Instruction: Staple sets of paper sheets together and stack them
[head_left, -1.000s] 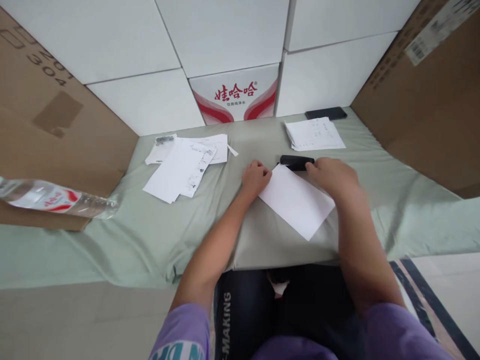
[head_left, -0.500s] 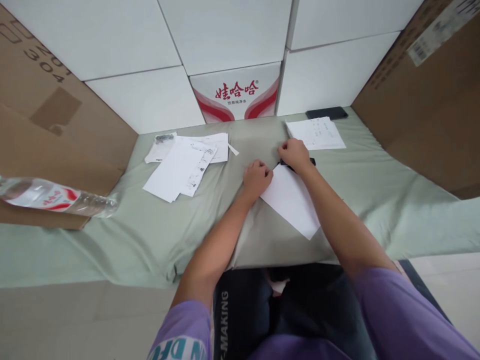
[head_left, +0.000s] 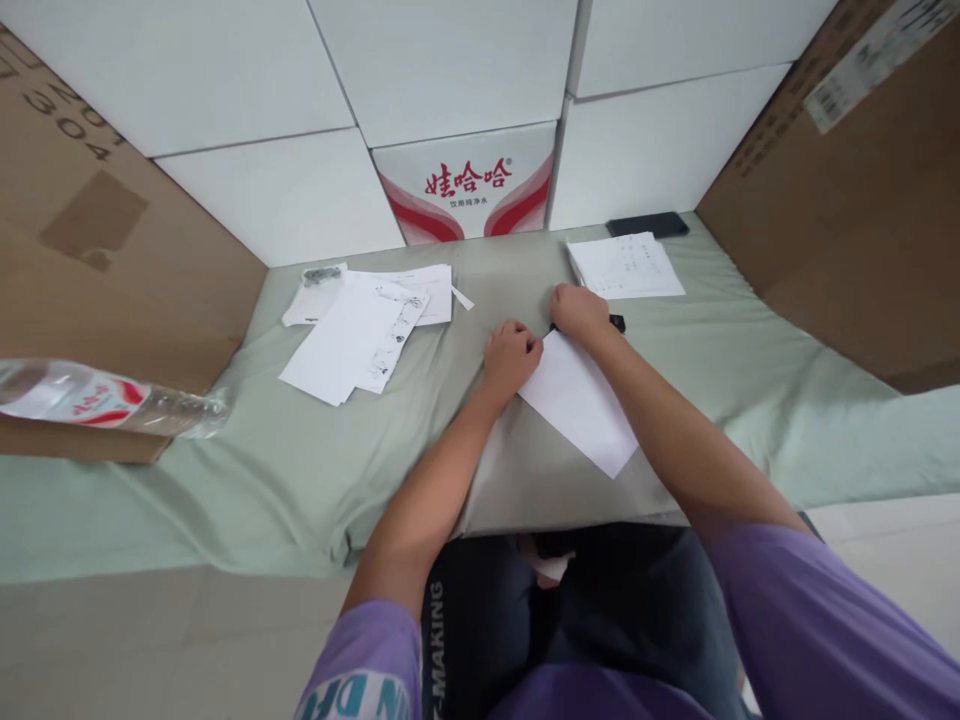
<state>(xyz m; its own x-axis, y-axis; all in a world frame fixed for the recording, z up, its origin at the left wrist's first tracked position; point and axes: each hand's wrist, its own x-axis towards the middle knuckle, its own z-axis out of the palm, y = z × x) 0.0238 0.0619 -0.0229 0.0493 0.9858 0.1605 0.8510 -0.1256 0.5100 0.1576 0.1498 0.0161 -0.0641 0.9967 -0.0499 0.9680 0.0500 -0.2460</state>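
Lying between both hands, white sheet (head_left: 577, 400); left hand (head_left: 511, 356) pinning it, right hand (head_left: 579, 312) clamped on black stapler (head_left: 616, 323).

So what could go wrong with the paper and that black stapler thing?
1. The right hand presses on the black stapler right beside the left hand, so a finger might get pinched.
2. The white sheet lies crooked and reaches toward the table edge; it could slip or be stapled askew.
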